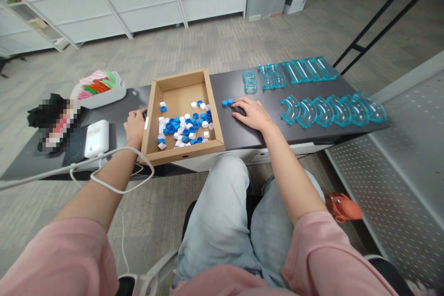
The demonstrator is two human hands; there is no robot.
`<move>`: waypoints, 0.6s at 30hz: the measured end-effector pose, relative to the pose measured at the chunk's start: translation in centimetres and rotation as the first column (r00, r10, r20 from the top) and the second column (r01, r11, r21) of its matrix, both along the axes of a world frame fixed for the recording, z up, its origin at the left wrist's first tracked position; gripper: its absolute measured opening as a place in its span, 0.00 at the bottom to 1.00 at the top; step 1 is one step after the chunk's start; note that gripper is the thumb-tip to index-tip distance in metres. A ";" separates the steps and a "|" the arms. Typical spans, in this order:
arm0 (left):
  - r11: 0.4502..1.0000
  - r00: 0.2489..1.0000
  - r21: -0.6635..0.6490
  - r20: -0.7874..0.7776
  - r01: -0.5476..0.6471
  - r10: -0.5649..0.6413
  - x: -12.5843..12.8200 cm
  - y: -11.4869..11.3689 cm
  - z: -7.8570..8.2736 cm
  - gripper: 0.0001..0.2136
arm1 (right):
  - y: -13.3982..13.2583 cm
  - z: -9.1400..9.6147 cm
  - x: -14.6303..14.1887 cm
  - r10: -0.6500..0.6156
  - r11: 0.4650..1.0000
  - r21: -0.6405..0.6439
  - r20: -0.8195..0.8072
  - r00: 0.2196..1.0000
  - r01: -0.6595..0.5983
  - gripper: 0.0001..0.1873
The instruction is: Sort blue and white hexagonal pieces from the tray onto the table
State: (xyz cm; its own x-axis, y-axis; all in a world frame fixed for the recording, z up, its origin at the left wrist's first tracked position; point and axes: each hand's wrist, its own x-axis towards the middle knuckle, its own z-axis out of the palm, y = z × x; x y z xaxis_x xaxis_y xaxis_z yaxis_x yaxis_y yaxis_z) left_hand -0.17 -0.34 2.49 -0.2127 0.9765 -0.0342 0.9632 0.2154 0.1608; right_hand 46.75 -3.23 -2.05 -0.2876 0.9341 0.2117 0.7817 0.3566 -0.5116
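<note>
A shallow cardboard box (213,101) sits on the dark table (312,127) and holds several small blue and white hexagonal pieces (183,127). My left hand (135,125) rests curled against the box's left wall, fingers closed on its edge. My right hand (251,112) lies flat on the table just right of the box, fingers stretched toward two blue pieces (228,102) that lie side by side on the table.
Two rows of clear turquoise curved track pieces (333,110) fill the table's right part, with more (298,71) behind. A white device (96,138) with a cable and a white tub of coloured items (99,88) stand left. Perforated metal platform on the right.
</note>
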 end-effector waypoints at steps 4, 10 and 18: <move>1.000 1.000 -0.006 0.005 0.001 -0.001 0.1 0.0 0.2 0.29 | 0.1 0.1 0.2 0.007 1.000 -0.008 -0.013 1.000 -0.007 0.22; 1.000 0.999 0.008 0.029 -0.021 0.021 0.2 0.2 0.0 0.29 | 0.3 0.1 1.5 -0.013 0.999 -0.037 -0.168 0.986 0.007 0.24; 1.000 0.996 0.026 0.092 -0.014 0.012 0.4 -0.2 -0.2 0.32 | -1.8 3.9 0.9 -0.117 0.989 0.050 -0.315 0.942 0.140 0.23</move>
State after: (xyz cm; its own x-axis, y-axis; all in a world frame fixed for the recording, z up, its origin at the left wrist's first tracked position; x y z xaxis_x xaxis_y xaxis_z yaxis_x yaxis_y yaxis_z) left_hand 0.20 -0.58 2.26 -0.2223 0.9746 -0.0282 0.9413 0.2221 0.2542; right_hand 47.63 -5.00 1.89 -0.0756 0.9380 0.3382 0.6301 0.3078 -0.7129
